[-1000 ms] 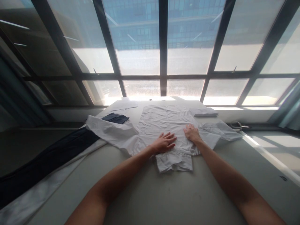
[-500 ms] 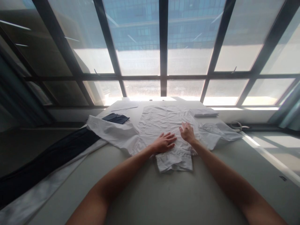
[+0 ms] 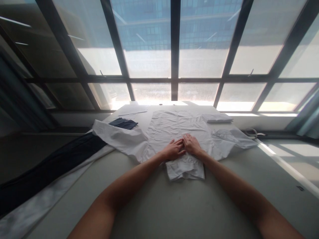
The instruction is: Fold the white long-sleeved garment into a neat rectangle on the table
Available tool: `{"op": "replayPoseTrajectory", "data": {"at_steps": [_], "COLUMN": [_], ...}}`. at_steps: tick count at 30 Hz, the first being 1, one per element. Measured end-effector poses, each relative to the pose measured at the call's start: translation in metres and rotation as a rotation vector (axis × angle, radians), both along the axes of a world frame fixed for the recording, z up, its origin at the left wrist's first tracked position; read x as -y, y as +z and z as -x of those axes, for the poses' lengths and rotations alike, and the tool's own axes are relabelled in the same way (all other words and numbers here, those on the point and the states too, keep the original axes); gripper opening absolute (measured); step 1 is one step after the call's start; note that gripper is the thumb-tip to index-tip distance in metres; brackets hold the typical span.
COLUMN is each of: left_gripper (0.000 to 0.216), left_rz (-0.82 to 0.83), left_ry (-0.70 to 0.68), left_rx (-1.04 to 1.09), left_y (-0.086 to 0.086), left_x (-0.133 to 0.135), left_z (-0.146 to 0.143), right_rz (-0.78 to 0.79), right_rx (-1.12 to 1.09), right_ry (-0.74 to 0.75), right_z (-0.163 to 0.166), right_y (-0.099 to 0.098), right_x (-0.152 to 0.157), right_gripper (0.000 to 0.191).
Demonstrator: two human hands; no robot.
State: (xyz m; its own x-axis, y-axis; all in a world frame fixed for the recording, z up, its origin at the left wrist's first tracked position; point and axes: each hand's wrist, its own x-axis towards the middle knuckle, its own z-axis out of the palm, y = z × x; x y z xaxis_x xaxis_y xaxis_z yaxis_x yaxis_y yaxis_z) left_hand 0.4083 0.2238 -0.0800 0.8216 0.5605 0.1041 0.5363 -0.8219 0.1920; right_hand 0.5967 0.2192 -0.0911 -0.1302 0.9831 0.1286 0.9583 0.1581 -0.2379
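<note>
A white long-sleeved garment [image 3: 174,124], probably a shirt, lies spread and creased on the pale table [image 3: 159,205]. One sleeve [image 3: 122,137] stretches out to the left, and the other [image 3: 233,139] lies to the right. A narrower part [image 3: 185,171] of it points toward me, collar-like in place. My left hand [image 3: 174,150] rests flat on the cloth just above that part, its fingers extended. Beside it my right hand [image 3: 191,144] also lies on the fabric, fingers stretched out and meeting the left fingertips. Neither hand grips anything.
Dark folded cloth [image 3: 123,123] sits beyond the left sleeve. A long dark garment [image 3: 52,162] and a white cloth [image 3: 50,196] run along the table's left side. Folded white fabric [image 3: 217,118] lies at the far right. Coiled cable [image 3: 252,133] is past the right edge, below large windows.
My right hand has moved left and toward me across the garment, and now touches my left hand. The left hand stays almost where it was.
</note>
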Motion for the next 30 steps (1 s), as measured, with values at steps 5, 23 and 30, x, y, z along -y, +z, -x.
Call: {"op": "replayPoseTrajectory", "data": {"at_steps": [5, 23, 30], "left_gripper": [0.064, 0.057, 0.053], "left_rz": [-0.011, 0.013, -0.030], "left_ry": [0.008, 0.007, -0.028], "left_rx": [-0.025, -0.032, 0.015], "left_y": [0.003, 0.010, 0.007], "left_x": [0.002, 0.005, 0.005], "left_z": [0.000, 0.002, 0.002], "right_rz": [0.028, -0.009, -0.045], "right_rx": [0.032, 0.013, -0.078], "right_ry": [-0.071, -0.259, 0.005], "right_z": [-0.013, -0.066, -0.002], "right_y": [0.002, 0.007, 0.004], "right_x": [-0.005, -0.017, 0.002], "right_gripper": [0.064, 0.058, 0.055]}}
